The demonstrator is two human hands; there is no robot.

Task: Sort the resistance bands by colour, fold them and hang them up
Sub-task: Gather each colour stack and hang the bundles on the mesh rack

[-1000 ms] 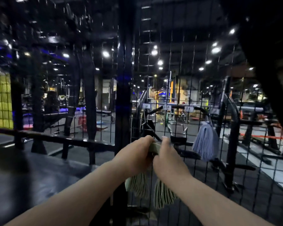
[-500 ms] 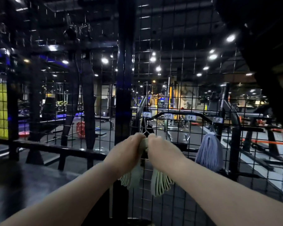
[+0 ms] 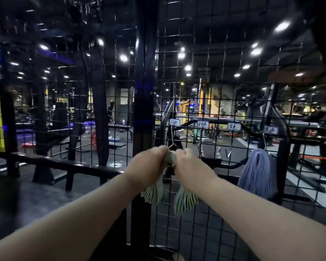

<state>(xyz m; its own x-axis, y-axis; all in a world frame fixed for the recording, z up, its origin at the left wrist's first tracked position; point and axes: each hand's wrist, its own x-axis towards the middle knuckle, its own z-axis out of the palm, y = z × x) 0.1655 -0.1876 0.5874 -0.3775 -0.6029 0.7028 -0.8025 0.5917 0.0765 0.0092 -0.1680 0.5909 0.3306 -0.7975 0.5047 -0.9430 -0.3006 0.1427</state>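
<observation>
While both fists curl tight, left hand [image 3: 149,162] and right hand [image 3: 192,164] grip folded green bands [image 3: 170,158] at hook [image 3: 172,143], frame centre; ends dangle below. Purple bands [image 3: 257,172] hang right on mesh [image 3: 215,72].

A dim gym around me, weight benches [image 3: 119,127] and a red plate [image 3: 93,139] on dark rubber floor [image 3: 45,194], black steel frames [image 3: 100,110], ceiling spotlights [image 3: 281,26], a wire grid wall [image 3: 196,91] with labelled hooks [image 3: 172,135]

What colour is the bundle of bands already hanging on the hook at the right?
The hanging bundle is pale bluish-purple, clearest in the head view.
</observation>
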